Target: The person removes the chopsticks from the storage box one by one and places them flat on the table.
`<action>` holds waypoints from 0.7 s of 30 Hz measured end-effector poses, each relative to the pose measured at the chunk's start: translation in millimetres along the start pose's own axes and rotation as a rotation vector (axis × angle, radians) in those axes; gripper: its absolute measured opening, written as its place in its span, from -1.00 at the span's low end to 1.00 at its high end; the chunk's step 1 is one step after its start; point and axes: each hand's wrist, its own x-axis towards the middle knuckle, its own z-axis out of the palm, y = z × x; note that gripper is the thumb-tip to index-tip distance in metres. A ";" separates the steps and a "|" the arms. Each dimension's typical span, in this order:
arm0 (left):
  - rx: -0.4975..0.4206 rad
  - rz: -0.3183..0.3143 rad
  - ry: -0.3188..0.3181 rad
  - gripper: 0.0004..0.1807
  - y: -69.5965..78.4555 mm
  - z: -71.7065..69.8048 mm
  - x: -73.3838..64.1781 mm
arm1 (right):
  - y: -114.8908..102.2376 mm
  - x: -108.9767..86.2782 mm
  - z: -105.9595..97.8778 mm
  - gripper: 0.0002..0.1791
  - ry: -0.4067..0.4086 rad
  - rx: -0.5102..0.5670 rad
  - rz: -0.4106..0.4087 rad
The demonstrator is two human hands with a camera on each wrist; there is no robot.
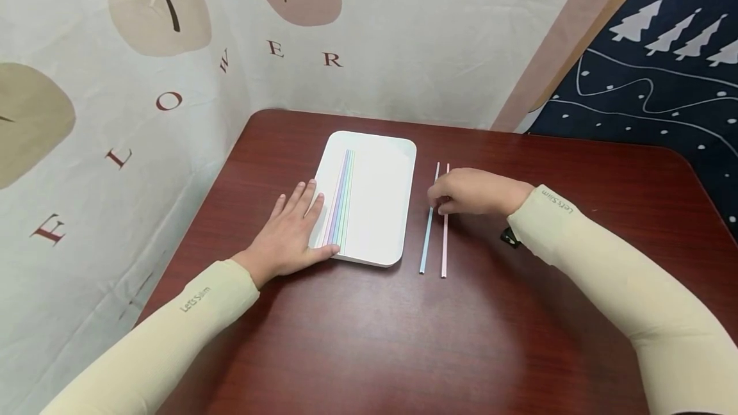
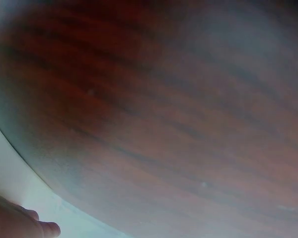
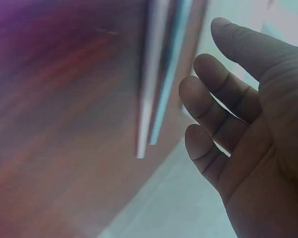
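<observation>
Head view shows a white tray [image 1: 380, 197] on the dark red worktop [image 1: 369, 338], with a narrow bundle of pastel straws [image 1: 341, 203] lying lengthwise toward its left side. Just right of the tray, apart from it, a blue straw [image 1: 426, 242] and a pink straw [image 1: 444, 242] lie side by side on the worktop, a slim gap between them.

The step in hand looks like taking up one of these two straws. To do it well, I would pinch near the middle so that the straw lifts level, use only light pressure since so thin a tube probably dents or rolls easily, and keep the neighbouring straw undisturbed. The left hand [image 1: 291, 229] is best left where it is, as a brace.

That hand lies palm down with its fingers spread over the tray's left edge and its thumb reaching along the near edge. The right hand [image 1: 473, 191] comes in from the right above both straws, its fingers bent downward. The right wrist view shows a gap between its thumb and the visible fingers and nothing held; whether a fingertip touches the blue straw, I cannot tell.
</observation>
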 end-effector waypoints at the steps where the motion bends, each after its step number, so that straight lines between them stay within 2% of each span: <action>1: 0.000 0.000 -0.001 0.20 -0.1 -0.6 0.0 | -1.0 2.7 -3.5 -0.83 -0.001 -0.004 -0.003; 11: 0.008 -0.006 0.001 0.21 -0.8 -6.1 -0.5 | -21.9 38.3 -32.9 -0.86 -0.019 -0.045 -0.022; 21: -0.004 -0.006 -0.005 0.21 1.6 -1.9 -1.0 | -36.3 77.8 -40.9 -0.92 -0.092 -0.078 -0.020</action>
